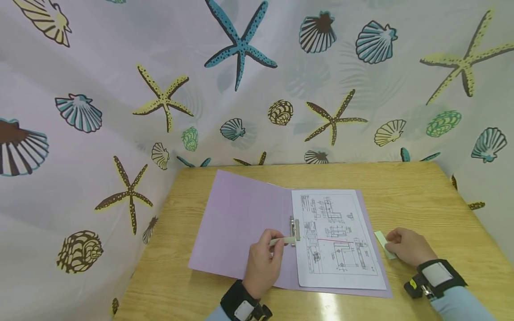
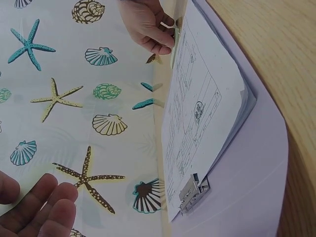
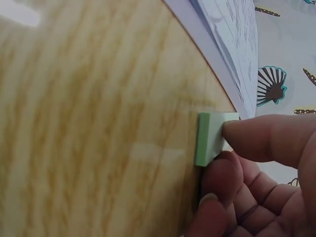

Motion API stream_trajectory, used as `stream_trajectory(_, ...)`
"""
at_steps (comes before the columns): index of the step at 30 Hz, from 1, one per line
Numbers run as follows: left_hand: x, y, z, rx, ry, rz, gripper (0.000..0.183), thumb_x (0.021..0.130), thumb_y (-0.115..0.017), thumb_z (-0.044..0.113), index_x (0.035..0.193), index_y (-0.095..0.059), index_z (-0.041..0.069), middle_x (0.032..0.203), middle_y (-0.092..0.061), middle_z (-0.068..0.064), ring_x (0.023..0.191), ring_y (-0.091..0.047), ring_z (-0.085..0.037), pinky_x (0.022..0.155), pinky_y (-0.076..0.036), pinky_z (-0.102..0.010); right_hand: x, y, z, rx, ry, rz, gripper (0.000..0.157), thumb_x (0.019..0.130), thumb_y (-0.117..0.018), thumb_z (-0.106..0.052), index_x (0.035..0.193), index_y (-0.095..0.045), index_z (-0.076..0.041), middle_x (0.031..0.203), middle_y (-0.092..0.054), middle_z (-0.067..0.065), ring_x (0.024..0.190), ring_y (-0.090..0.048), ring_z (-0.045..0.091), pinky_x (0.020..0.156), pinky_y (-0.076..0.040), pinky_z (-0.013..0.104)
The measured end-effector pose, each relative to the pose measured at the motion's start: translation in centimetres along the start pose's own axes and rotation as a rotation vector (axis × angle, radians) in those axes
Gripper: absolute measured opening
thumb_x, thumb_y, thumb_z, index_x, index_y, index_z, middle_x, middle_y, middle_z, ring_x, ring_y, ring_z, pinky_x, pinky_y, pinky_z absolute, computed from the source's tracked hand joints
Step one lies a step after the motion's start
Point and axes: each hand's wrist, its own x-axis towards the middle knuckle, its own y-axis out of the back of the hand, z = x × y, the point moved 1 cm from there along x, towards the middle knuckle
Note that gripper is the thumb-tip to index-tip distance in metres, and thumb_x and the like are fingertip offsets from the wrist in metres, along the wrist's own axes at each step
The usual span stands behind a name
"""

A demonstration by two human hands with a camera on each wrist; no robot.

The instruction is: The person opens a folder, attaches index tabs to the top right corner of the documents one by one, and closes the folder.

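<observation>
An open purple folder (image 1: 241, 214) lies on the table, with printed technical drawings (image 1: 337, 240) on its right side, held at a metal clip (image 1: 295, 229). Above the clip my left hand (image 1: 263, 263) pinches a pale green sticky note (image 1: 284, 240) between thumb and fingers. To the right of the folder my right hand (image 1: 411, 246) grips a pad of green sticky notes (image 1: 384, 246) at the tabletop. The right wrist view shows the pad (image 3: 210, 138) edge-on, with the thumb on one face and curled fingers beside it. The left wrist view shows the left fingers (image 2: 47, 212) only partly.
The wooden table (image 1: 409, 191) reaches back to a white curtain (image 1: 257, 138) printed with starfish and shells. The curtain also hangs along the left and right sides. A thin red line (image 1: 335, 240) crosses the top drawing.
</observation>
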Motion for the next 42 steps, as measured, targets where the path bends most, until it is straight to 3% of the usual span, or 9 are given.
stream_trajectory(9, 0.0, 0.1, -0.1, 0.005, -0.009, -0.002, 0.005, 0.097, -0.051, 0.011, 0.100, -0.053, 0.009, 0.092, -0.069, -0.004, 0.074, -0.060, -0.006, 0.047, -0.044, -0.016, -0.1, -0.1, 0.1, -0.007, -0.011, -0.007, 0.031, 0.084, -0.063, -0.019, 0.103, -0.057, 0.005, 0.090, -0.060, 0.017, 0.080, -0.054, 0.029, 0.068, -0.046, 0.046)
stream_trajectory(14, 0.0, 0.2, 0.0, 0.008, -0.007, -0.001, 0.004, 0.096, -0.052, 0.011, 0.100, -0.054, 0.010, 0.091, -0.069, -0.003, 0.071, -0.059, -0.005, 0.047, -0.044, -0.016, -0.7, 0.3, -1.7, -0.021, 0.074, 0.189, 0.028, 0.088, -0.060, -0.019, 0.102, -0.056, 0.004, 0.081, -0.059, 0.014, 0.067, -0.053, 0.024, 0.054, -0.044, 0.036)
stream_trajectory(17, 0.1, 0.2, 0.1, 0.006, -0.011, 0.000, 0.004, 0.096, -0.053, 0.010, 0.099, -0.054, 0.010, 0.091, -0.068, -0.004, 0.074, -0.060, -0.004, 0.053, -0.048, -0.017, -1.5, 0.6, -4.5, 0.007, 0.196, 0.295, 0.024, 0.090, -0.060, -0.020, 0.103, -0.057, -0.001, 0.075, -0.056, 0.007, 0.060, -0.048, 0.018, 0.047, -0.039, 0.029)
stream_trajectory(22, 0.4, -0.2, 0.5, 0.063, -0.024, -0.007, 0.007, 0.089, -0.062, 0.006, 0.094, -0.061, 0.011, 0.091, -0.067, 0.001, 0.079, -0.060, -0.002, 0.063, -0.052, -0.020, -3.6, 0.4, -10.9, 0.079, 0.483, 0.319, 0.015, 0.086, -0.067, -0.016, 0.099, -0.060, -0.013, 0.068, -0.052, -0.006, 0.057, -0.047, 0.010, 0.045, -0.041, 0.024)
stream_trajectory(25, 0.5, -0.5, 0.9, 0.139, -0.072, -0.014, 0.012, 0.083, -0.066, 0.002, 0.091, -0.064, 0.011, 0.088, -0.065, 0.005, 0.080, -0.057, 0.000, 0.066, -0.051, -0.017, -4.9, -0.1, -14.6, 0.112, 0.661, 0.331, 0.017, 0.082, -0.071, -0.012, 0.095, -0.061, -0.019, 0.066, -0.050, -0.013, 0.057, -0.046, 0.005, 0.046, -0.041, 0.021)
stream_trajectory(29, 0.8, -0.9, 1.4, 0.244, -0.184, -0.027, 0.016, 0.078, -0.070, 0.001, 0.087, -0.065, 0.012, 0.084, -0.063, 0.005, 0.080, -0.056, 0.000, 0.070, -0.048, -0.013, -6.5, -1.0, -18.4, 0.192, 0.799, 0.290, 0.018, 0.083, -0.072, -0.017, 0.096, -0.061, -0.022, 0.068, -0.049, -0.016, 0.059, -0.045, 0.002, 0.048, -0.041, 0.020)
stream_trajectory(32, 0.9, -1.2, 1.7, 0.350, -0.307, -0.035, 0.014, 0.076, -0.074, 0.005, 0.085, -0.065, 0.012, 0.080, -0.060, 0.004, 0.075, -0.054, -0.001, 0.066, -0.047, -0.011, -7.4, -2.2, -20.2, 0.269, 0.822, 0.239, 0.018, 0.083, -0.072, -0.026, 0.097, -0.060, -0.023, 0.069, -0.051, -0.016, 0.059, -0.046, 0.001, 0.048, -0.043, 0.020)
stream_trajectory(36, 0.9, -1.5, 2.2, 0.496, -0.445, -0.028, 0.013, 0.075, -0.076, 0.009, 0.082, -0.065, 0.010, 0.074, -0.056, 0.004, 0.068, -0.052, -0.004, 0.059, -0.044, -0.012, -8.1, -3.7, -21.4, 0.347, 0.785, 0.214, 0.021, 0.083, -0.072, -0.031, 0.097, -0.058, -0.022, 0.069, -0.054, -0.016, 0.059, -0.050, 0.001, 0.047, -0.045, 0.020)
stream_trajectory(42, 0.8, -1.6, 2.6, 0.565, -0.479, -0.006, 0.026, 0.068, -0.072, 0.002, 0.091, -0.062, 0.008, 0.072, -0.060, 0.002, 0.065, -0.055, -0.006, 0.056, -0.045, -0.013, -8.0, -4.6, -21.3, 0.448, 0.718, 0.196, 0.021, 0.082, -0.071, -0.010, 0.093, -0.055, -0.019, 0.073, -0.058, -0.012, 0.061, -0.055, 0.005, 0.050, -0.049, 0.024)
